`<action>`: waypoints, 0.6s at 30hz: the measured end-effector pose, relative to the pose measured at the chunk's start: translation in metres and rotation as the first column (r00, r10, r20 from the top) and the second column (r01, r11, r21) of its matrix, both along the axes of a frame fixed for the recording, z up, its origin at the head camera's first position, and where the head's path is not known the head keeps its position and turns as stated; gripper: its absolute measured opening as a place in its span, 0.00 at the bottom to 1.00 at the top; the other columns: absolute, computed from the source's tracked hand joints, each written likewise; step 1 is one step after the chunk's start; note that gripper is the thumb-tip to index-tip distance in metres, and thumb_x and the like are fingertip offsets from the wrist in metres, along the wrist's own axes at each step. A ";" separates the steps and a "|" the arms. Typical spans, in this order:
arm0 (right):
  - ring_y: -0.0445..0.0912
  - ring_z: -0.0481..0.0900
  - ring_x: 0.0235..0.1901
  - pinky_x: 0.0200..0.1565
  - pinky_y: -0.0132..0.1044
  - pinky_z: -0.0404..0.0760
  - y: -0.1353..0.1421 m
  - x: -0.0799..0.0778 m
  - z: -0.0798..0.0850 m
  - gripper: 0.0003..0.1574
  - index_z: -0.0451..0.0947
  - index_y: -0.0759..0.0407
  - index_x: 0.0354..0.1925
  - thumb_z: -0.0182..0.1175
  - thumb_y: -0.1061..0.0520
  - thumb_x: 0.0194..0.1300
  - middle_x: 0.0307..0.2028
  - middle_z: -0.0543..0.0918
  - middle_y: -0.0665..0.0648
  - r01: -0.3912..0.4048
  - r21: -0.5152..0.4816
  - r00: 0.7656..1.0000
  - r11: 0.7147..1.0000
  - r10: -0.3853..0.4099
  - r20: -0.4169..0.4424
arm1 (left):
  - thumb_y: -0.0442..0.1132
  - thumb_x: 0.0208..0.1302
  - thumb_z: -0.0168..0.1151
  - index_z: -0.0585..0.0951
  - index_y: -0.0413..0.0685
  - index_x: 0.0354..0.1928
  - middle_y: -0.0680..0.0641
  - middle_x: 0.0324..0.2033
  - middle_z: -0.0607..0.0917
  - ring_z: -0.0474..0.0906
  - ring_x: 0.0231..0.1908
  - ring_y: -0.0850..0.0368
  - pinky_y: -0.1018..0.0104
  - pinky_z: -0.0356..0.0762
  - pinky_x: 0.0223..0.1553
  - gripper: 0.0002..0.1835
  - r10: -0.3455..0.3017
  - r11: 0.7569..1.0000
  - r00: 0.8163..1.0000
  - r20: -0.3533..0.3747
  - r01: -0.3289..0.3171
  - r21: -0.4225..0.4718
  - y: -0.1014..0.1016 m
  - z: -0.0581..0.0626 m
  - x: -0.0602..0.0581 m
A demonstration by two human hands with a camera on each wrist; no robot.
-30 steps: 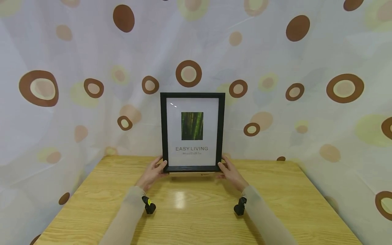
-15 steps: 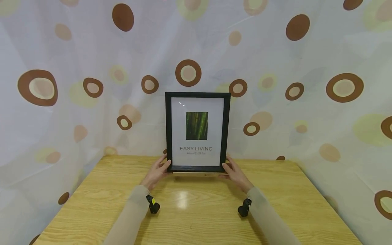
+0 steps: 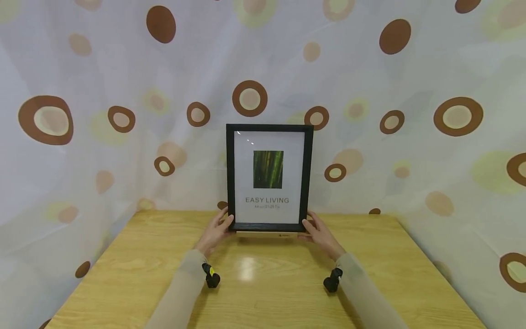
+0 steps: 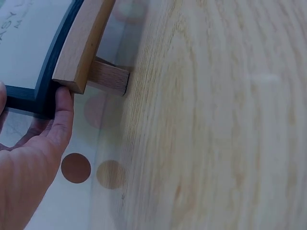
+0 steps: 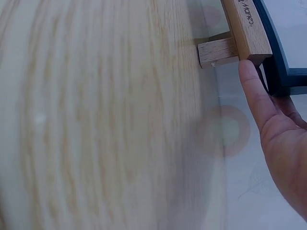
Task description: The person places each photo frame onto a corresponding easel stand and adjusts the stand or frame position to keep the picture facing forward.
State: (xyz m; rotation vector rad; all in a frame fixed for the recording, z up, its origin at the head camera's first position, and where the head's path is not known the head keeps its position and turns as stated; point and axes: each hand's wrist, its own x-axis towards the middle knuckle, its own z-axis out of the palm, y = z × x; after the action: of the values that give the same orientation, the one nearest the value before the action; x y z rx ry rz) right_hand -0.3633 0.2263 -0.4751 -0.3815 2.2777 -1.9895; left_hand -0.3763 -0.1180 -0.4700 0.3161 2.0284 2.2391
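Note:
A black picture frame (image 3: 269,227) stands upright in the head view, with a green bamboo picture and the words EASY LIVING inside. Beneath its lower edge is a light wooden stand (image 3: 267,235), whose front bar (image 4: 79,52) and foot (image 4: 109,76) show in the left wrist view. My left hand (image 3: 215,233) grips the frame's lower left corner, thumb on the front and fingers behind; one finger touches the bar's end. At the lower right corner my right hand (image 3: 322,235) grips likewise, a finger against the bar's end (image 5: 259,48). The fingers behind the frame are partly hidden.
The wooden table (image 3: 263,297) spreads in front of the frame. Behind and at both sides hangs a pale curtain (image 3: 370,68) with brown spots and rings, close behind the frame.
The picture frame and its stand have moved a little to the right, with both hands keeping their grip at the lower corners. The head view has turned slightly.

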 end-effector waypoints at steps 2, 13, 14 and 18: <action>0.59 0.71 0.51 0.47 0.45 0.76 -0.001 0.001 0.000 0.38 0.41 0.49 0.70 0.45 0.47 0.70 0.60 0.58 0.67 0.010 0.019 1.000 1.000 -0.010 -0.010 | 0.46 0.66 0.51 0.54 0.57 0.69 0.39 0.63 0.61 0.66 0.57 0.44 0.51 0.68 0.53 0.31 -0.004 1.000 1.000 -0.008 0.004 0.006 -0.001 -0.001 0.000; 0.60 0.70 0.53 0.48 0.47 0.74 0.007 0.002 -0.003 0.37 0.41 0.50 0.70 0.45 0.47 0.70 0.61 0.56 0.68 0.029 0.035 1.000 0.999 -0.029 -0.007 | 0.41 0.69 0.47 0.49 0.52 0.70 0.37 0.65 0.55 0.62 0.59 0.40 0.48 0.65 0.55 0.31 -0.060 0.998 0.998 0.009 0.060 0.007 0.007 0.009 0.007; 0.59 0.71 0.52 0.48 0.47 0.75 0.008 0.003 -0.003 0.37 0.42 0.49 0.70 0.45 0.47 0.70 0.61 0.57 0.68 0.035 0.036 0.999 0.999 -0.035 -0.006 | 0.41 0.69 0.46 0.49 0.52 0.70 0.37 0.65 0.54 0.62 0.59 0.40 0.49 0.65 0.55 0.31 -0.060 0.998 0.998 0.008 0.060 0.004 0.008 0.009 0.007; 0.59 0.70 0.53 0.48 0.47 0.74 0.009 0.003 -0.002 0.38 0.41 0.49 0.70 0.45 0.47 0.69 0.61 0.57 0.68 0.022 0.029 1.000 0.999 -0.022 -0.005 | 0.44 0.68 0.48 0.51 0.55 0.70 0.40 0.65 0.56 0.64 0.58 0.43 0.51 0.68 0.54 0.31 -0.036 0.999 0.999 0.007 0.037 -0.014 0.010 0.005 0.002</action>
State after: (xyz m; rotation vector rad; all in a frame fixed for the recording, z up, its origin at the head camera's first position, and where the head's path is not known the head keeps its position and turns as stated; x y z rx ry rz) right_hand -0.3607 0.2355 -0.4773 -0.3609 2.3213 -1.9653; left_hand -0.3742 -0.1082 -0.4651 0.3416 2.0175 2.2010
